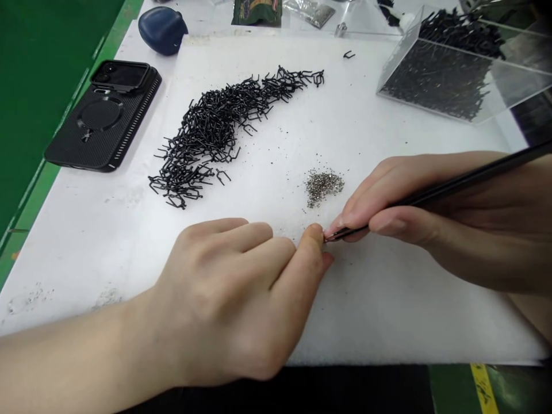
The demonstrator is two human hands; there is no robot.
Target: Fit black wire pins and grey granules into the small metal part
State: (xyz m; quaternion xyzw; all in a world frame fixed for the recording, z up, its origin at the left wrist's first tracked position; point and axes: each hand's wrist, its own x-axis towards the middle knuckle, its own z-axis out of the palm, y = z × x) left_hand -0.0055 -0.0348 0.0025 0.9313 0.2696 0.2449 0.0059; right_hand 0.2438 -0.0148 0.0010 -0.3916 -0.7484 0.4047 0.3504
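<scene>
My right hand grips a pair of black tweezers, their tips meeting the fingertips of the other hand. My left hand is closed in a pinch of thumb and forefinger; whatever lies between them is too small and too covered to make out. Just beyond the fingertips sits a small heap of tiny shiny metal bits. Farther off to the left stretches a long pile of small black forked pieces. All of it rests on a white sheet.
A black phone in a case lies at the left, near a dark blue rounded object. At the back right, a clear box holds many black pieces. One loose forked piece and a green packet are at the back.
</scene>
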